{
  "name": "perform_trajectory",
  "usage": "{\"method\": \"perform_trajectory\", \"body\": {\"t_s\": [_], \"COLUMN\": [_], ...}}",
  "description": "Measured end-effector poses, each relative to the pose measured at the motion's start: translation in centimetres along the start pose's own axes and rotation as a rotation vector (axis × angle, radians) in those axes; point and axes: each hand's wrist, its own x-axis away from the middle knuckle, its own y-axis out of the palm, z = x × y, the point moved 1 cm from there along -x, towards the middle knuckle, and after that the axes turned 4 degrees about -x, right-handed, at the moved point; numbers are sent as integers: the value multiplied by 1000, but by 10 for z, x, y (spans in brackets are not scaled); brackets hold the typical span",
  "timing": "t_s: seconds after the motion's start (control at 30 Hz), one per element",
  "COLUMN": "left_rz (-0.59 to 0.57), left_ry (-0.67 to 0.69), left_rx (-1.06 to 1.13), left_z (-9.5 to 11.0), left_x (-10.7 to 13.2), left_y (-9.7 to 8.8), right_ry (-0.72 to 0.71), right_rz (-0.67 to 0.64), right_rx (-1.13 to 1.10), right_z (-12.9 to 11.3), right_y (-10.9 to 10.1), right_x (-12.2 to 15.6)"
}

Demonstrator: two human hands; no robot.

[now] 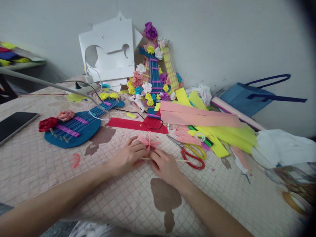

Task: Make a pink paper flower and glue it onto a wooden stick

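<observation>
My left hand (129, 154) and my right hand (164, 164) meet at the middle of the table, both pinched around a small pink paper flower (149, 142) with pointed petals. A thin wooden skewer (181, 160) lies under the fingers and sticks out to the right. Both hands rest on the checked tablecloth (118, 191).
Red and yellow scissors (194, 154) lie just right of my right hand. Pink, yellow and red paper sheets (197, 117) spread behind. A blue felt guitar (79, 126) lies at left, a phone (13, 123) at far left, a glue gun (138, 101) and flowered guitars (154, 75) at the back.
</observation>
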Motion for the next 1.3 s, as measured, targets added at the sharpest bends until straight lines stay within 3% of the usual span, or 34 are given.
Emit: {"method": "perform_trajectory", "body": {"t_s": [0.3, 0.63, 1.3], "left_rz": [3, 32, 40], "left_ry": [30, -16, -67], "left_rx": [-60, 13, 18], "left_z": [4, 1, 4], "left_x": [-1, 0, -1], "left_y": [-1, 1, -1], "right_ry": [12, 64, 5], "right_rz": [-1, -14, 0], "right_rx": [-26, -46, -26], "right_z": [0, -3, -2], "right_y": [0, -3, -2], "right_x": [0, -1, -3]}}
